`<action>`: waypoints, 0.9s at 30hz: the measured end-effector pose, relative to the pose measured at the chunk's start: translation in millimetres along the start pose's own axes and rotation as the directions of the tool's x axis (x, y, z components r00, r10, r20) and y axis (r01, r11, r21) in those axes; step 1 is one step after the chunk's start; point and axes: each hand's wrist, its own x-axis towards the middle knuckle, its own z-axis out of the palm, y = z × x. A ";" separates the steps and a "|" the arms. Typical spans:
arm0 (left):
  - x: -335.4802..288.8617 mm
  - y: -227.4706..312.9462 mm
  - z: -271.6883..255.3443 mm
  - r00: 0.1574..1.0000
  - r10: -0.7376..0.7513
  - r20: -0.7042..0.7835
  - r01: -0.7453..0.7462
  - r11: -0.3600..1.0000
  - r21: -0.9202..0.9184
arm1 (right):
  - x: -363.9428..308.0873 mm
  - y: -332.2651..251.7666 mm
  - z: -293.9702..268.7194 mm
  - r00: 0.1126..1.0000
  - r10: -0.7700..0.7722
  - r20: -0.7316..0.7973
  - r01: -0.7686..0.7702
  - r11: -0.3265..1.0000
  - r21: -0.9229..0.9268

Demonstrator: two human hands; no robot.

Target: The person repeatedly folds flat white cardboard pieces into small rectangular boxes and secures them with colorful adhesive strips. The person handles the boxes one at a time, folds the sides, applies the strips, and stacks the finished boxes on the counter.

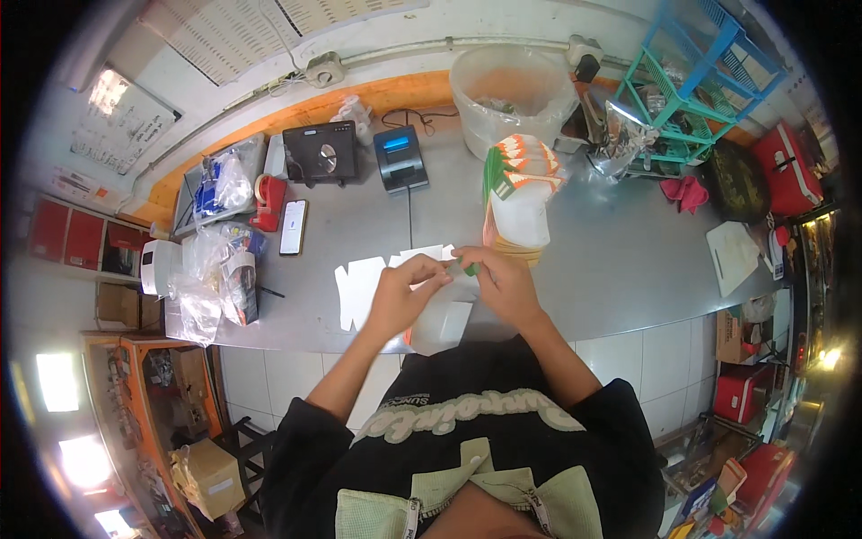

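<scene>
Over the front of the metal table, my left hand [409,289] and my right hand [505,284] come close together. Between them is a partly folded paper carton [456,316], white with a little orange at its lower left edge. My right fingers pinch a small green part by its top, which looks like a flap of the carton. The left thumb and forefinger are closed at its upper left edge, and the fingers hide part of it. Flat white carton blanks [358,292] lie left of and behind my left hand. A stack of orange, green and white cartons [523,202] stands beyond my right hand.
Behind stand a clear plastic-lined bucket [503,121], a label printer [400,159] and a black box-shaped device [321,153]. At left are a phone [293,227], a red tape dispenser [268,203] and plastic bags [199,283]. A green-blue rack [687,85] and white board [732,259] are at right.
</scene>
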 end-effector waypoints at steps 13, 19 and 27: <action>0.1 27.9 6.0 0.963 -0.249 -0.098 0.137 0.775 -0.617 | 14.2 -27.9 6.0 0.995 0.002 0.100 -0.028 0.964 0.264; -4.2 36.8 19.1 0.934 0.089 -0.346 -0.151 0.976 -0.157 | 9.7 -21.1 14.7 0.993 0.117 -0.019 -0.094 0.873 0.479; -6.9 3.1 -11.5 0.862 0.201 -0.465 -0.079 0.960 0.268 | 16.3 -14.7 8.1 0.920 0.285 0.268 -0.350 0.906 0.240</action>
